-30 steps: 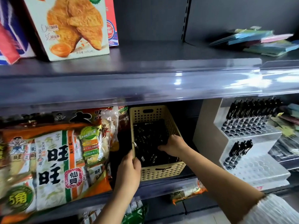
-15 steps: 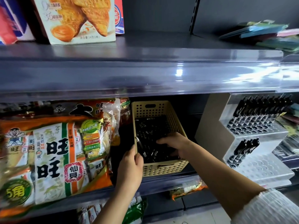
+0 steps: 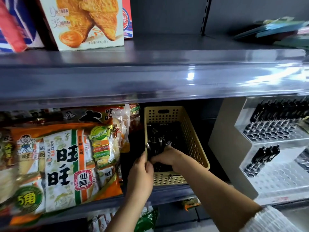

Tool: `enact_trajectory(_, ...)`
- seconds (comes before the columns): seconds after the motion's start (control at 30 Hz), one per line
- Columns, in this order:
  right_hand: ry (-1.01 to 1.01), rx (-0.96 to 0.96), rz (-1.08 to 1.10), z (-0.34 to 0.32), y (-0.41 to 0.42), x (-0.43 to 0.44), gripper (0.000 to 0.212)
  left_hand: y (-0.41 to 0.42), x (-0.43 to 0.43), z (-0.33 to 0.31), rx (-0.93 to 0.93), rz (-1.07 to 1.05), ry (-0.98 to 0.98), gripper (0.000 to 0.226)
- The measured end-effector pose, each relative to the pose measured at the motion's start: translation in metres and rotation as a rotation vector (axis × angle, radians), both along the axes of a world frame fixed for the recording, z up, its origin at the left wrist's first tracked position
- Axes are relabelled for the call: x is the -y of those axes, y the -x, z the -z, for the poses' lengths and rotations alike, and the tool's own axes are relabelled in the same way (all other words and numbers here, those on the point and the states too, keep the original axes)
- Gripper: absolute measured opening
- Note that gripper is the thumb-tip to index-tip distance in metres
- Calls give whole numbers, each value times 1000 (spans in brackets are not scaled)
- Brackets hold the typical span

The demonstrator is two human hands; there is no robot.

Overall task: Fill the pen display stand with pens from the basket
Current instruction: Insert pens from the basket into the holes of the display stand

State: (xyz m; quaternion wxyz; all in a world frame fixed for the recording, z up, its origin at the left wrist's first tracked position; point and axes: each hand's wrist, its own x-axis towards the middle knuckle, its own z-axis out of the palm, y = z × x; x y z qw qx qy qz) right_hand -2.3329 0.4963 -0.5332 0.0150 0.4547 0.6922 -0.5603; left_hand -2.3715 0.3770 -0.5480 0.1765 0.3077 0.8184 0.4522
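pens [image 3: 161,131], black with silvery tips, lie in a dark heap inside the yellow perforated basket [image 3: 192,139]. the right hand [image 3: 168,158] reaches into the basket over its front wall, clenched around a bunch of these pens. their ends stand up just past the knuckles, but the fingers themselves are hidden under the back of the hand. the left hand [image 3: 142,171] is at the basket's left wall, near the front corner. its fingers curl over the rim and grip it, and its fingertips touch the right hand. a white knit sleeve [image 3: 274,220] covers the right forearm, well in front of the basket.

right of the basket, with a dark gap between them, stands the clear stepped pen display stand [image 3: 280,178], its steps drilled with round holes. a top row of pens [image 3: 280,113] leans upright in the step farthest back. a short row of pens [image 3: 265,154] stands at the left end of the middle step.

just left of the basket, orange, white and green rice cracker bags [image 3: 66,164] are packed upright. above the basket runs the glossy grey shelf edge [image 3: 150,77]. on that upper shelf, up and left of the basket, stands a pastry box [image 3: 83,22]. up and right of the basket lies a blurred stack of flat coloured items [image 3: 275,30]; what they are cannot be told.
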Motion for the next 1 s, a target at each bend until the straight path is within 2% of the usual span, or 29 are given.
enact_trajectory(0.17, 79, -135, 87, 1, -2, 0, 30, 0, -1, -3, 16, -13, 15, 46)
enact_trajectory(0.5, 205, -178, 148, -12, -23, -19, 21, -1, -2, -8, 64, -9, 42, 47)
enact_trajectory(0.6, 203, -218, 196, -17, -29, -22, 4, -1, -2, -9, 75, -7, 43, 47)
enact_trajectory(0.7, 223, -262, 214, -20, -34, -27, 2, -1, -2, -8, 82, -2, 54, 47)
enact_trajectory(0.73, 216, -269, 205, -22, -36, -27, 3, -1, -2, -8, 77, -1, 58, 47)
enact_trajectory(0.87, 186, -327, 161, -26, -43, -31, 31, 0, -2, -9, 53, 12, 88, 46)
enact_trajectory(1.0, 114, -377, 148, -34, -47, -29, 36, 2, -2, -14, -53, 14, 171, 50)
